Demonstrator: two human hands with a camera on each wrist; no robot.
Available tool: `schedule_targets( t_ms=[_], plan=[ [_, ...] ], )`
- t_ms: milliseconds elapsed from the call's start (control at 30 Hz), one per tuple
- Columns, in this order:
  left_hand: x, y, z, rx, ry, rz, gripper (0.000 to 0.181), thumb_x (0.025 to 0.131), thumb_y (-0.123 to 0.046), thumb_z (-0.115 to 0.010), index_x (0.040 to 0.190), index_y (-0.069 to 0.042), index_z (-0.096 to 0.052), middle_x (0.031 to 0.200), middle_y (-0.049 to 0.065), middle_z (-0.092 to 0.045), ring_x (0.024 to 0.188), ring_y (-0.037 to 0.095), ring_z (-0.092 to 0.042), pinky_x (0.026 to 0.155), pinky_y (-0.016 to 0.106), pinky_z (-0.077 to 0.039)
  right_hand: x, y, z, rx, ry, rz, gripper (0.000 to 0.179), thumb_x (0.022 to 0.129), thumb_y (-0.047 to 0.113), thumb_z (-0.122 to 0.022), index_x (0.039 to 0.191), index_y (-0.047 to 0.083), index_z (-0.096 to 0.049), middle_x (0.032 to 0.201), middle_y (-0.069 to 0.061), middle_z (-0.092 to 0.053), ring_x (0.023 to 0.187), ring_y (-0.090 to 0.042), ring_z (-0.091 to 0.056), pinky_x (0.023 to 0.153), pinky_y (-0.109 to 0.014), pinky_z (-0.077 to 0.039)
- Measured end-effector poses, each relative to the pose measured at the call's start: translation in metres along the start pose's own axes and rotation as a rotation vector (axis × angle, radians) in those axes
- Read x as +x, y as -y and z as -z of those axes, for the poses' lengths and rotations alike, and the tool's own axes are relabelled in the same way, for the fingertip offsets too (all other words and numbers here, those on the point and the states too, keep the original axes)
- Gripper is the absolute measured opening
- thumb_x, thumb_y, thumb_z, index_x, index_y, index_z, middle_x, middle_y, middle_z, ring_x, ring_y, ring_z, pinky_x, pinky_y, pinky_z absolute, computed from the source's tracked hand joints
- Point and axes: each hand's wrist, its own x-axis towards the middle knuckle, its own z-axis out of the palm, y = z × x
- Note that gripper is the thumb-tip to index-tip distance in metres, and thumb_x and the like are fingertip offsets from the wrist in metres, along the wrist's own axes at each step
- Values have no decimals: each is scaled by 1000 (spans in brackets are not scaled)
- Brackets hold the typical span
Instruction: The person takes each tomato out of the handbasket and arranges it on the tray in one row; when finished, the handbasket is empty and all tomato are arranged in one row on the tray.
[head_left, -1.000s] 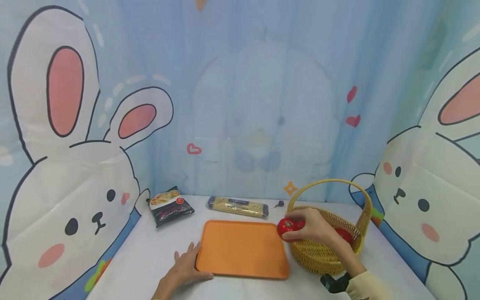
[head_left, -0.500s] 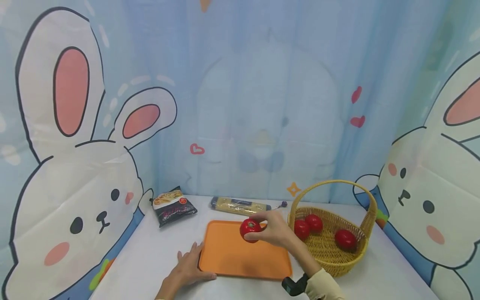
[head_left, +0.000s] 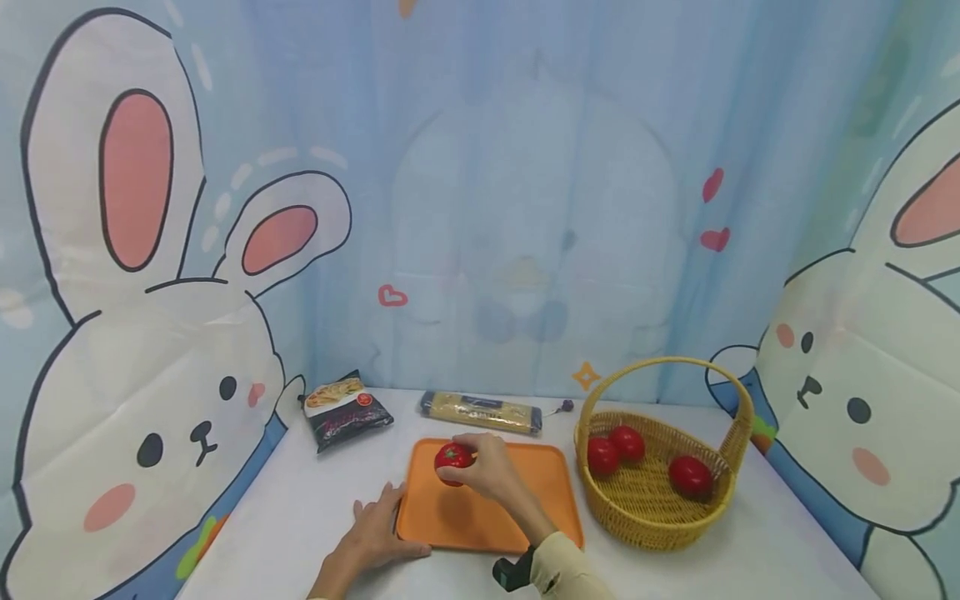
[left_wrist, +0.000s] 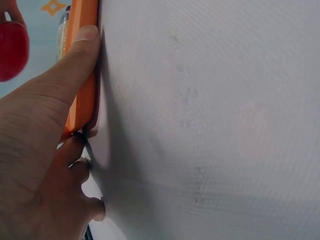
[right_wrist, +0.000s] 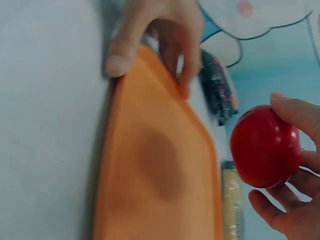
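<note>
My right hand (head_left: 489,468) grips a red tomato (head_left: 453,463) with a green top, thumb on one side and fingers on the other. The tomato (right_wrist: 265,146) hangs over the left part of an orange tray (head_left: 517,500), and its shadow falls on the tray in the right wrist view. My left hand (head_left: 375,533) rests at the tray's near left corner. Its thumb (left_wrist: 86,36) lies along the near edge, and the other fingers are spread beside the left edge, touching the table. A wicker basket (head_left: 637,533) to the right holds three more red tomatoes (head_left: 691,477).
A black snack bag (head_left: 347,417) lies behind the tray on the left. Behind the tray is a long yellow packet (head_left: 480,412), with a small dark object (head_left: 566,406) at its right end. A printed curtain (head_left: 480,208) closes off the table's back.
My right hand has carried the tomato left from the basket's near side to above the tray's left part. The basket's tomatoes have come into view. My left hand has stayed at the tray corner.
</note>
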Motion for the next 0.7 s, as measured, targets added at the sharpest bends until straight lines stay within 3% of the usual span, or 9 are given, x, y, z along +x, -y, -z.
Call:
schedule_targets(
  t_ms=[333, 700],
  plan=[
    [4, 0, -1, -1, -9, 40, 109, 72, -50, -100, 157, -3, -50, 162, 36, -42, 148, 64, -37, 123, 84, -9, 6, -26, -41, 38, -19, -13, 56, 82, 19, -97, 124, -9, -74, 114, -18, -78, 97, -26, -70, 84, -41, -68],
    [3, 4, -2, -24, -23, 14, 111, 71, -50, -100, 157, -1, -50, 161, 39, -41, 147, 66, -37, 122, 85, -8, 5, -37, -58, 119, -15, -31, 60, 86, 21, -94, 133, -6, -70, 126, -19, -75, 110, -33, -71, 97, -54, -64]
  ],
)
